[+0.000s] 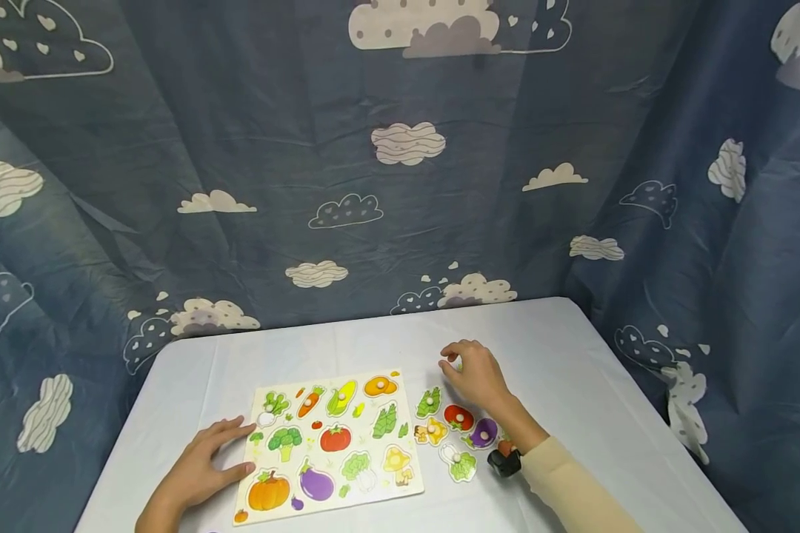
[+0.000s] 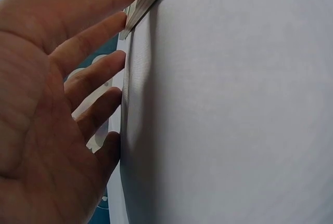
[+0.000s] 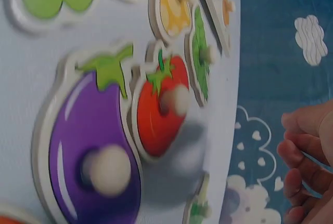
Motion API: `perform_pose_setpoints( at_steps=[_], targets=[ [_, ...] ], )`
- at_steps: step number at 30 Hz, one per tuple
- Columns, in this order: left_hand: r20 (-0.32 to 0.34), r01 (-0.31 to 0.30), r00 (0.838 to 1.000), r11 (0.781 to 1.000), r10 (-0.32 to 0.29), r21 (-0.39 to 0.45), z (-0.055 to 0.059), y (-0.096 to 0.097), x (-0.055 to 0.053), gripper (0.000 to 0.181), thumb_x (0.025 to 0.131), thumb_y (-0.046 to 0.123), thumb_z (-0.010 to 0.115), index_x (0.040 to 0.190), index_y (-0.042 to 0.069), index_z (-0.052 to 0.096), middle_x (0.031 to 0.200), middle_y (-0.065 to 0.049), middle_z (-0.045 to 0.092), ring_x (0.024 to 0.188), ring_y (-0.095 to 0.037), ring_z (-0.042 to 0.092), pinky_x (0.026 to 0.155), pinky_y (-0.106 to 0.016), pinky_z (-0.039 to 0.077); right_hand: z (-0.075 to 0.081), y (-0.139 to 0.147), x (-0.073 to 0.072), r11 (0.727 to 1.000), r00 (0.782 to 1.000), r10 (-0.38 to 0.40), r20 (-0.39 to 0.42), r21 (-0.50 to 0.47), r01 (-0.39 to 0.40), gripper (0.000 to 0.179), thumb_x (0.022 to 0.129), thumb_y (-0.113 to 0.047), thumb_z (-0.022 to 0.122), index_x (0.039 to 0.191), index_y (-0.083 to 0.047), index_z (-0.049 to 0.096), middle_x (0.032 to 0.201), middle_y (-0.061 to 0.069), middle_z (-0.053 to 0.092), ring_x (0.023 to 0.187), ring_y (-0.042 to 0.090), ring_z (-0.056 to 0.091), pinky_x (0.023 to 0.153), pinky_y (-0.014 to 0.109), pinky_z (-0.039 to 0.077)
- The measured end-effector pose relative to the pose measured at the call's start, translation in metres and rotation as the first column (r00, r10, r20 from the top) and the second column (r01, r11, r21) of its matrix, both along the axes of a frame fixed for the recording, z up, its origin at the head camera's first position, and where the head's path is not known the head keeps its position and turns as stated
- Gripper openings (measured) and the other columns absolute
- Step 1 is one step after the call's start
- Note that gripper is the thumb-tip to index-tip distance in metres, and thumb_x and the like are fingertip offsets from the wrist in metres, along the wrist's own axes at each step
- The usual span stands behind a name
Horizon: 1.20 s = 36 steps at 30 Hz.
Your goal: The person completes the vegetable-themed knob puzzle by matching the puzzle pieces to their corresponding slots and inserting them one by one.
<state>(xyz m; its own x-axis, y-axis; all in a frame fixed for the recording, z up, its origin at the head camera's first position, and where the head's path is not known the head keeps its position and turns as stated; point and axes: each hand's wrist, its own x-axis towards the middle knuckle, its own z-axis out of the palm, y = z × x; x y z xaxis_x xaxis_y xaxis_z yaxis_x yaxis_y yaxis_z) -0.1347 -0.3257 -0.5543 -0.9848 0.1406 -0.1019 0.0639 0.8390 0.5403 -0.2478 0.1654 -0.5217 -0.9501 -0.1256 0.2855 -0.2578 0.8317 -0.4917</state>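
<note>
A puzzle board (image 1: pixel 293 522) with vegetable pictures lies on the white table. My left hand (image 1: pixel 203 466) is at its left edge, thumb and fingertips touching the edge, fingers spread. Right of the board, my right hand (image 1: pixel 476 374) hovers with fingers loosely bent and thumb apart, holding nothing. Below it, a green and white knobbed piece (image 3: pixel 199 203) is partly visible. Nearby lie knobbed pieces: a tomato (image 1: pixel 458 417), an eggplant (image 1: pixel 483 434), a green leafy shoot (image 1: pixel 429 402), mushrooms (image 1: pixel 435 431) and a cabbage (image 1: pixel 462 466).
Knobbed carrot (image 1: pixel 310 401), corn (image 1: pixel 341 398) and potato (image 1: pixel 379 386) pieces sit in the board's top row. An orange piece (image 1: pixel 506 447) is partly hidden by the right wrist, which wears a black camera (image 1: pixel 504 464). A blue cloud-patterned curtain (image 1: pixel 273 163) hangs behind the table.
</note>
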Motion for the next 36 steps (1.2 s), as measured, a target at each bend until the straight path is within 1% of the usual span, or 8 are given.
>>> perform_pose_setpoints(
  at_steps=[5, 11, 16, 18, 23, 28, 32, 36],
  targets=[
    [0.018, -0.013, 1.0, 1.0, 0.013, -0.003, 0.001, -0.001, 0.003, 0.074, 0.078, 0.057, 0.083, 0.14, 0.021, 0.065, 0.156, -0.017, 0.051, 0.145, -0.051, 0.037, 0.109, -0.079, 0.033, 0.001, 0.011, -0.004, 1.0, 1.0, -0.017, -0.013, 0.0, 0.017, 0.019, 0.089, -0.022, 0.08, 0.105, -0.011, 0.079, 0.093, 0.004, 0.074, 0.092, 0.026, 0.067, 0.079, 0.042, 0.057],
    [0.035, -0.023, 0.999, 1.0, 0.024, -0.019, 0.001, -0.002, 0.004, 0.075, 0.078, 0.058, 0.083, 0.142, 0.023, 0.064, 0.157, -0.015, 0.05, 0.146, -0.05, 0.036, 0.11, -0.079, 0.033, 0.002, 0.024, -0.01, 0.999, 0.999, -0.047, -0.021, -0.001, 0.047, 0.022, 0.088, -0.022, 0.082, 0.104, -0.008, 0.079, 0.092, 0.008, 0.074, 0.089, 0.028, 0.066, 0.077, 0.043, 0.056],
    [0.025, -0.027, 0.999, 0.999, 0.028, -0.023, 0.002, -0.003, 0.003, 0.074, 0.078, 0.058, 0.083, 0.141, 0.023, 0.064, 0.157, -0.015, 0.05, 0.147, -0.049, 0.036, 0.11, -0.079, 0.032, -0.001, 0.034, -0.014, 0.997, 0.997, -0.075, 0.021, 0.006, 0.075, 0.024, 0.089, -0.025, 0.081, 0.106, -0.008, 0.078, 0.093, 0.006, 0.073, 0.085, 0.024, 0.062, 0.075, 0.041, 0.054],
    [0.022, -0.029, 0.999, 0.999, 0.03, -0.02, 0.003, -0.004, 0.003, 0.074, 0.078, 0.057, 0.083, 0.141, 0.023, 0.064, 0.157, -0.015, 0.05, 0.147, -0.049, 0.036, 0.11, -0.079, 0.032, -0.003, 0.037, -0.015, 0.996, 0.996, -0.085, 0.036, 0.012, 0.085, 0.025, 0.09, -0.026, 0.08, 0.106, -0.007, 0.078, 0.093, 0.006, 0.072, 0.084, 0.023, 0.061, 0.075, 0.041, 0.054],
    [0.032, -0.033, 0.999, 0.999, 0.034, -0.032, 0.004, -0.004, 0.002, 0.075, 0.079, 0.058, 0.082, 0.142, 0.024, 0.063, 0.158, -0.015, 0.049, 0.147, -0.05, 0.035, 0.11, -0.079, 0.033, -0.013, 0.046, -0.02, 0.996, 0.995, -0.093, 0.045, 0.01, 0.092, 0.024, 0.089, -0.024, 0.081, 0.104, -0.005, 0.077, 0.092, 0.009, 0.072, 0.085, 0.025, 0.062, 0.078, 0.043, 0.055],
    [0.037, -0.036, 0.999, 0.999, 0.037, -0.032, 0.003, -0.005, 0.003, 0.075, 0.079, 0.059, 0.082, 0.143, 0.024, 0.063, 0.159, -0.015, 0.048, 0.147, -0.051, 0.035, 0.11, -0.079, 0.032, -0.022, 0.052, -0.023, 0.996, 0.994, -0.091, 0.063, 0.004, 0.091, 0.026, 0.088, -0.024, 0.082, 0.101, -0.003, 0.077, 0.088, 0.009, 0.07, 0.081, 0.024, 0.06, 0.075, 0.042, 0.053],
    [0.039, -0.033, 0.999, 0.999, 0.033, -0.02, 0.0, -0.001, 0.004, 0.074, 0.079, 0.058, 0.082, 0.142, 0.024, 0.063, 0.159, -0.014, 0.048, 0.148, -0.05, 0.034, 0.111, -0.079, 0.031, -0.03, 0.059, -0.019, 0.994, 0.987, -0.109, 0.115, 0.012, 0.108, 0.028, 0.088, -0.026, 0.082, 0.102, -0.003, 0.077, 0.088, 0.007, 0.069, 0.082, 0.022, 0.06, 0.076, 0.042, 0.052],
    [0.042, -0.033, 0.999, 0.999, 0.034, -0.033, -0.002, 0.002, 0.002, 0.072, 0.08, 0.058, 0.081, 0.142, 0.025, 0.063, 0.159, -0.012, 0.047, 0.149, -0.048, 0.034, 0.111, -0.078, 0.032, -0.036, 0.063, -0.017, 0.994, 0.984, -0.111, 0.139, 0.016, 0.11, 0.025, 0.089, -0.024, 0.081, 0.101, -0.003, 0.077, 0.089, 0.008, 0.07, 0.081, 0.022, 0.058, 0.074, 0.041, 0.051]
  ],
)
